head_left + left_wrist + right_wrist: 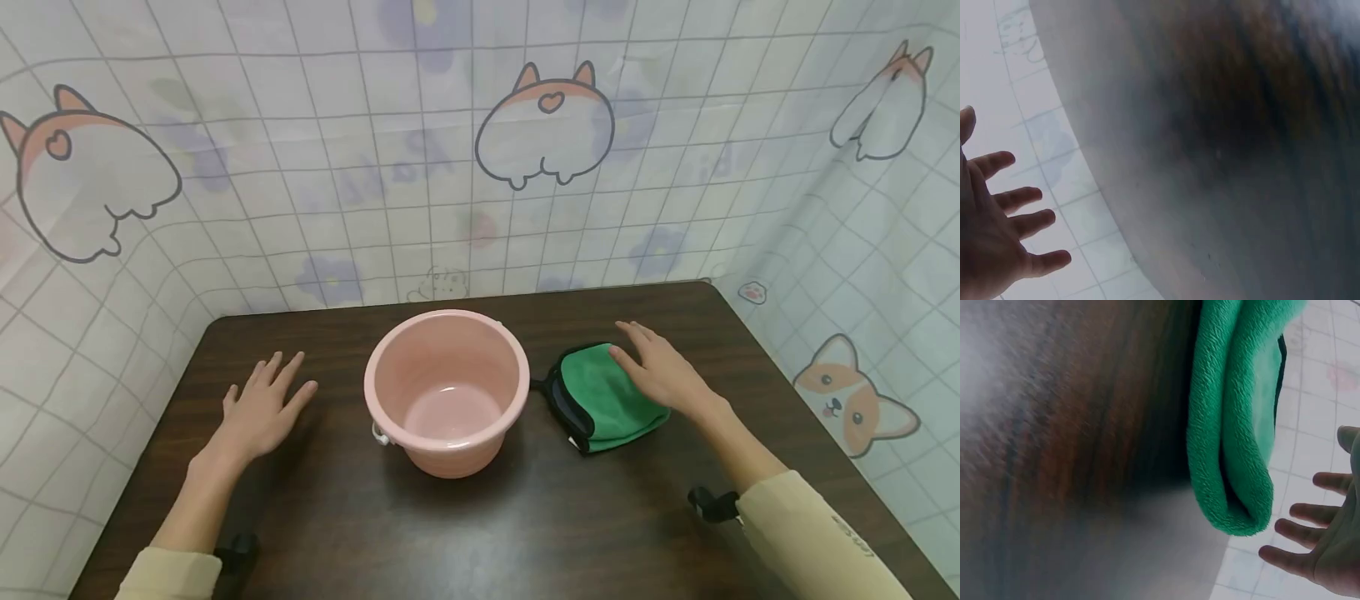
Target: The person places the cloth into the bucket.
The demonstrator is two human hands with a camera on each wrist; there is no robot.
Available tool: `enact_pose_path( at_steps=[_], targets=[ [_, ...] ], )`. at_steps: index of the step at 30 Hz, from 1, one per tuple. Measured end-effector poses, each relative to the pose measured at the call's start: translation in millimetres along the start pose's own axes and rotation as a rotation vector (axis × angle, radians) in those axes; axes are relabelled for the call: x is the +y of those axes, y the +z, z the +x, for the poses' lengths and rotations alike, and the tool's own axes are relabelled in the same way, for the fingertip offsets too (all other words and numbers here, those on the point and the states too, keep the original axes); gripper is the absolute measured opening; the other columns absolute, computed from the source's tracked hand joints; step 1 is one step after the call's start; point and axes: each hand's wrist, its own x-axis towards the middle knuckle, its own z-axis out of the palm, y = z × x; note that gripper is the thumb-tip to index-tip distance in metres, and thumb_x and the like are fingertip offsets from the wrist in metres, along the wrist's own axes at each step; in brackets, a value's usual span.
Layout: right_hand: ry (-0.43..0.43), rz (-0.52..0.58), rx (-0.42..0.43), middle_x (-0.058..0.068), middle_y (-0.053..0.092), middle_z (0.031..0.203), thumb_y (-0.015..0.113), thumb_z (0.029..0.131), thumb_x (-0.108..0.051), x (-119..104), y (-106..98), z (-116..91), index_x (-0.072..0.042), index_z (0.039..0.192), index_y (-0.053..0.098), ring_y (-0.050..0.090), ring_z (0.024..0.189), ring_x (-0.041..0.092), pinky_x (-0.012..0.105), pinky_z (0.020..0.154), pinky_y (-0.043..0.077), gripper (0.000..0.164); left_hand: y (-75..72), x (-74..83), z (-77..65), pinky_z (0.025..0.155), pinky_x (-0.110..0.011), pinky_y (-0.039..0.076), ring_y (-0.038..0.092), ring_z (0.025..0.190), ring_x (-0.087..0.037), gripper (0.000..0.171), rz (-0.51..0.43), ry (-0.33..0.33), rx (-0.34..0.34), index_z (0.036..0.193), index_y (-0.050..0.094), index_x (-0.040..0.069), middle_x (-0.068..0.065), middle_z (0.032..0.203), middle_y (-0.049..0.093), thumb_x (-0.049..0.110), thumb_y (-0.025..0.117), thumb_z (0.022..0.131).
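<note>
Left hand (pixel 258 412) hovering empty, fingers spread; right hand (pixel 667 375) hovering by folded green cloth (pixel 611 412), fingers spread, gripping nothing. Cloth lying on surface (pixel 465 550), just right of upright pink bucket (pixel 450 461), presumably keeping both within reach.

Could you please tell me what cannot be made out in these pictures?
- Pink bucket, head view: its underside is hidden by its own walls.
- Green plush cloth, right wrist view: its upper end is cut off by the top edge.
- Lettering on the right sleeve, head view: too small to read.
- Left hand, left wrist view: partly cut off by the left edge.
</note>
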Motion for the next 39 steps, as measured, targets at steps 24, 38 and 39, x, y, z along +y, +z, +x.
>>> enact_pose_path(
  at_steps=[24,38,39],
  targets=[
    [-0.009,0.032,0.028,0.030,0.043,0.150,0.049,0.109,-0.039,-2.6,12.2,-22.2,0.001,0.153,0.042,0.039,0.138,0.050,0.069,0.107,0.037,0.059,8.9,44.9,-15.5,0.105,-0.075,0.033,0.037,0.136,-0.054,0.060,-0.212,0.121,0.200,0.156,0.040,0.003,-0.031,0.150,0.038,0.044,0.039,0.111],
    [-0.012,0.083,-0.014,0.030,0.049,0.147,0.054,0.109,-0.032,-1.6,16.2,-36.6,-0.001,0.152,0.044,0.044,0.134,0.052,0.069,0.105,0.040,0.055,11.4,71.1,-23.6,0.084,-0.049,0.049,0.058,0.108,-0.032,0.046,-0.356,0.179,0.349,0.146,0.054,0.004,-0.016,0.130,0.058,0.034,0.044,0.112],
    [-0.007,0.085,-0.016,0.030,0.049,0.147,0.054,0.108,-0.032,-1.3,17.1,-37.2,-0.001,0.152,0.044,0.044,0.134,0.052,0.069,0.105,0.040,0.055,11.1,72.3,-23.6,0.086,-0.050,0.050,0.058,0.110,-0.033,0.046,-0.369,0.182,0.352,0.145,0.055,0.004,-0.016,0.131,0.059,0.033,0.044,0.112]
  ],
)
